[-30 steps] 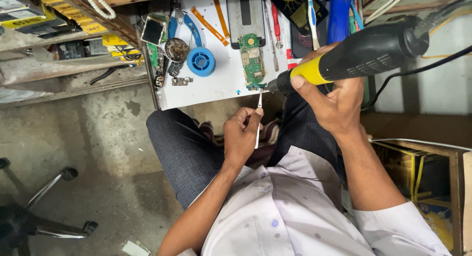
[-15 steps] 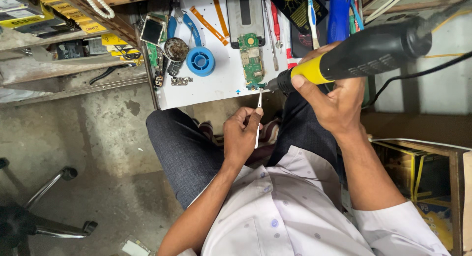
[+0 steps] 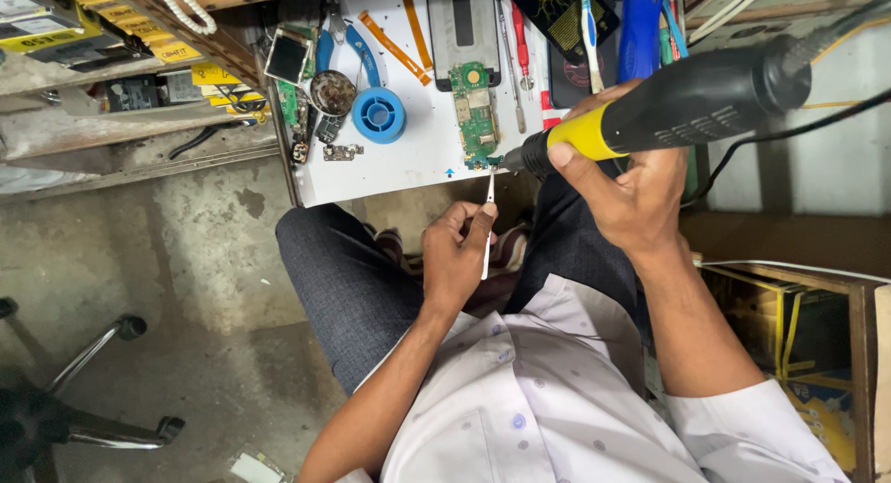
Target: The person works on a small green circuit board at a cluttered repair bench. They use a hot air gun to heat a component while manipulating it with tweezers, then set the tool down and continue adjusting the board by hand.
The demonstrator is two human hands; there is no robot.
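My right hand (image 3: 629,184) grips a black hot-air tool with a yellow collar (image 3: 668,110), its nozzle pointing left at the lower end of a green circuit board (image 3: 474,112) on the white work mat (image 3: 408,163). My left hand (image 3: 459,251) holds thin metal tweezers (image 3: 488,218) upright, their tip touching the board's near edge beside the nozzle. Both hands are over my lap at the table's front edge.
On the mat lie a blue solder spool (image 3: 379,114), a round tin (image 3: 332,91), orange flex strips (image 3: 394,45), a phone frame (image 3: 462,19), a small screen (image 3: 289,54) and screwdrivers (image 3: 520,38). Cluttered shelves stand left; a chair base (image 3: 93,390) is on the concrete floor.
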